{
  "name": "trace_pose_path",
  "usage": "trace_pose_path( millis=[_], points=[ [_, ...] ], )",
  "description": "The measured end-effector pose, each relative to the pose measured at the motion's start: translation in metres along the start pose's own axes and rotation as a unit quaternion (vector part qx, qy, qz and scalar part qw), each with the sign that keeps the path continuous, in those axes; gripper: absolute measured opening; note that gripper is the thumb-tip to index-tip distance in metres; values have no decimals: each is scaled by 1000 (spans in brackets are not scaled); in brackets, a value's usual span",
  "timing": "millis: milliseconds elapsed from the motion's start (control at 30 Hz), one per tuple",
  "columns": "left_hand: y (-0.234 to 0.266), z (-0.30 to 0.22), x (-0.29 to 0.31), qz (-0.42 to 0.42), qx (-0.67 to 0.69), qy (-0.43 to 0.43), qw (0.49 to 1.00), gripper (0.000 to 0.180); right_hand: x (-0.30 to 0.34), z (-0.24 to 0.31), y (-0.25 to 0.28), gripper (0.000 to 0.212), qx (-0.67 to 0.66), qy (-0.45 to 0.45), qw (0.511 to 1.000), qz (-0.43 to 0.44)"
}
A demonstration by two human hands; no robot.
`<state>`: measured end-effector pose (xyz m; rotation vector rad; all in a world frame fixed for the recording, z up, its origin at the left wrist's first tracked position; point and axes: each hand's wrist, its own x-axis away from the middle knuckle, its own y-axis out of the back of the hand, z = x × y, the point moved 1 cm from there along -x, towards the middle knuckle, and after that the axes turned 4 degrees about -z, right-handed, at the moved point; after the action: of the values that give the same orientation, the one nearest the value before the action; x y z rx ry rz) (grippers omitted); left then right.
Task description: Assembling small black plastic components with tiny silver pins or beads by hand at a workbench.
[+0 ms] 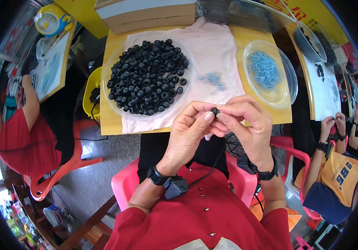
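Note:
Near the front edge of the table, my left hand pinches a small round black plastic piece between thumb and forefinger. My right hand closes in from the other side, its thumb and fingertips pressed against the same piece. Whether a smaller part is also between the right fingertips cannot be made out. Beyond my left hand lies a wide, shallow clear tray heaped with black hollow round pieces of the same look. A little pile of tiny pale-blue clear pieces rests on the pink cloth ahead of my hands.
At the right stands a round clear tub holding many blue pieces. A cardboard box closes off the back of the wooden table. A yellow basket is left of it. People work at tables on both sides.

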<state>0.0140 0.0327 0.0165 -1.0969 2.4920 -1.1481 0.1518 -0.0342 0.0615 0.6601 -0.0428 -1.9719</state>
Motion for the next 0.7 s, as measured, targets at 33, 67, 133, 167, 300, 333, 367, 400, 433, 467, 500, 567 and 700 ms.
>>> trace_pose_path(
  millis=[33, 67, 133, 167, 300, 333, 367, 400, 433, 467, 500, 567, 700],
  points=[
    [1, 2, 0, 3, 14, 12, 1000, 21, 2, 1, -2, 15, 34, 12, 999, -7],
    [1, 3, 0, 5, 28, 24, 999, 21, 3, 3, -3, 16, 67, 24, 997, -13],
    [3, 3, 1, -4, 26, 22, 999, 21, 3, 3, -5, 19, 91, 15, 996, 2],
    [4, 3, 1, -6, 32, 20, 999, 21, 0, 2, -6, 22, 150, 83, 985, 8],
    [8, -1, 3, -46, 33, 24, 998, 21, -7, 5, -11, 28, 230, 160, 958, 62],
    [10, -2, 4, -48, 35, 23, 998, 21, -10, 6, -12, 28, 229, 160, 958, 65],
    [13, -3, 5, -55, 36, 27, 997, 21, -15, 6, -13, 24, 207, 153, 962, 88],
    [16, -4, 6, -63, 36, 31, 997, 20, -19, 6, -14, 21, 184, 146, 966, 111],
    [20, -4, 6, -63, 38, 31, 997, 20, -24, 5, -16, 21, 185, 146, 965, 112],
    [25, -5, 6, -44, 52, 32, 997, 20, -30, 3, -17, 18, 173, 116, 970, 122],
    [29, -4, 6, -23, 66, 33, 997, 19, -36, 0, -20, 15, 162, 86, 974, 132],
    [39, -2, 4, -7, 57, 30, 998, 19, -50, -5, -34, 13, 189, 59, 973, 121],
    [47, 0, 3, 20, 64, 39, 997, 17, -79, -22, -61, 6, 261, 90, 954, 119]
  ],
)
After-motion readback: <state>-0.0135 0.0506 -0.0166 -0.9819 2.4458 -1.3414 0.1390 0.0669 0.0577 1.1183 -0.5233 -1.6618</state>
